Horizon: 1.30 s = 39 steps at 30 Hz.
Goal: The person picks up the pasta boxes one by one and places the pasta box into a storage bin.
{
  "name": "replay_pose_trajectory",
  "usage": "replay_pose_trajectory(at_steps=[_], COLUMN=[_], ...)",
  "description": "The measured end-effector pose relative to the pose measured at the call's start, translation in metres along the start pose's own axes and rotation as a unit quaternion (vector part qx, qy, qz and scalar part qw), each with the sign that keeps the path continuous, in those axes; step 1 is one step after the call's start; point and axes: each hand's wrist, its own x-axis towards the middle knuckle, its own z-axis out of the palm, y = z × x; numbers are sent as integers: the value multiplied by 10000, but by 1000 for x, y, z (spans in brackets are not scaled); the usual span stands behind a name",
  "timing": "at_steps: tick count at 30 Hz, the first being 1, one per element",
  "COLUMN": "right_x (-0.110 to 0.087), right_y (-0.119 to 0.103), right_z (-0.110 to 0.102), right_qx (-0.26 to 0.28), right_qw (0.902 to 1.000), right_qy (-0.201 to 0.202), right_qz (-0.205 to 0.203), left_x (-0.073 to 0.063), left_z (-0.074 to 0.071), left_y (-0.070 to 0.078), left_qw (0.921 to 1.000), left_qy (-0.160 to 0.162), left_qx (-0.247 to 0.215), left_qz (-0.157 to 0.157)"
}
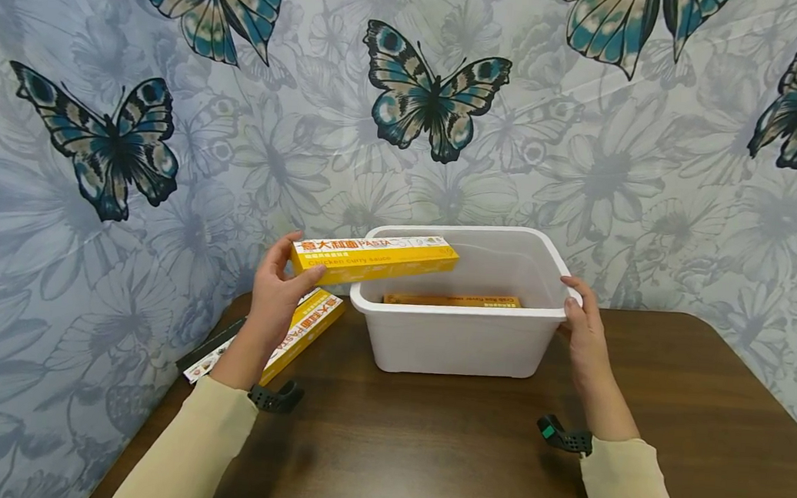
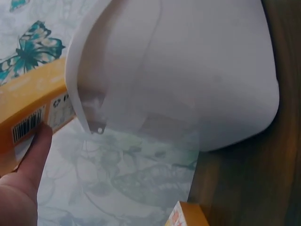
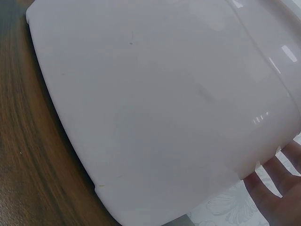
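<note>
My left hand (image 1: 276,290) grips one end of a yellow pasta box (image 1: 384,260) labelled chicken curry sauce. The box is held level, its far end over the left rim of a white plastic bin (image 1: 461,342). In the left wrist view the thumb presses near the barcode on the box end (image 2: 28,125). My right hand (image 1: 582,320) holds the bin's right rim, with fingers (image 3: 263,190) curled at its edge in the right wrist view. Inside the bin lies another yellow-orange box (image 1: 452,300), mostly hidden by the front wall.
Left of the bin, a yellow pasta box (image 1: 305,331) and a dark box with a white printed side (image 1: 206,359) lie on the brown wooden table (image 1: 426,451), partly behind my left forearm. A butterfly-patterned cloth (image 1: 273,155) hangs behind the table.
</note>
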Motion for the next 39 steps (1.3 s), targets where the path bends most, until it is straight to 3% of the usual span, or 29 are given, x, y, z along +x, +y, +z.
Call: replay_pose_trajectory(at_steps=[8,16,28,33,39], right_x=[0,1,2,4,2], right_y=[1,1,4,2,2], right_z=[0,-2,-1,-1,0], right_qx=[64,57,116,121,155], right_qw=[10000,10000,9999,9998,9998], right_qy=[16,11,3,-16,-7], right_qz=[-25,-69,-92,-133,-121], left_x=[18,34,45,52,58], left_z=[3,20,28,31,41], left_y=[4,11,5,-3,-12], left_qw=[9963,9822,9678,9673,9659], left_qy=[-393,-935,-1566,-1530,-1513], left_qx=[722,1561,1810,1880,1883], left_qz=[-246,-471,-783,-753,-935])
